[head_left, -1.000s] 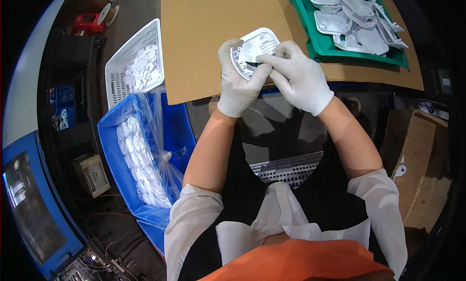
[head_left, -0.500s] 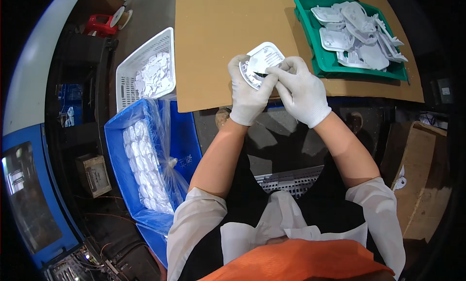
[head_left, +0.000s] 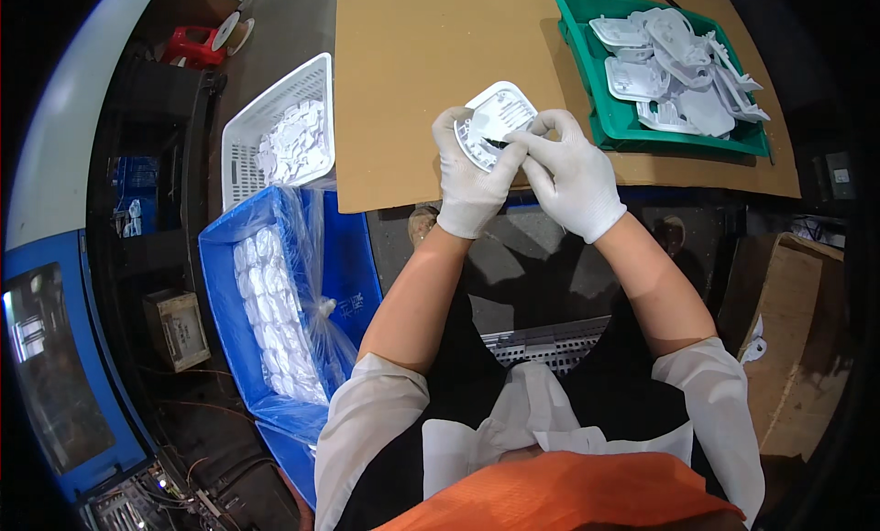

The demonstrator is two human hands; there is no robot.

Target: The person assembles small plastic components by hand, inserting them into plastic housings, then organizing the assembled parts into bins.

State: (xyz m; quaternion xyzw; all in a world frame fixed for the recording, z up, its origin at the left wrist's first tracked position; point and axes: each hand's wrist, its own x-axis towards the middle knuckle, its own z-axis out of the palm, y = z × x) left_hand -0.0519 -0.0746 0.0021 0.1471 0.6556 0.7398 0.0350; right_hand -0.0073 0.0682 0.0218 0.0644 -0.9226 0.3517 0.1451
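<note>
White plastic shell (head_left: 502,112), rounded corners, ribbed face showing, between 2 hands (head_left: 474,190)

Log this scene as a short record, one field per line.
Left hand: gloved, holding a white plastic part
Right hand: gloved, fingertips at the part's lower right; grip unclear
Work surface: brown cardboard
Green tray: on the cardboard, right side, piled with white pieces
White basket: left of the cardboard, small white bits
Blue bin: nearer than the basket, clear plastic inside
</note>
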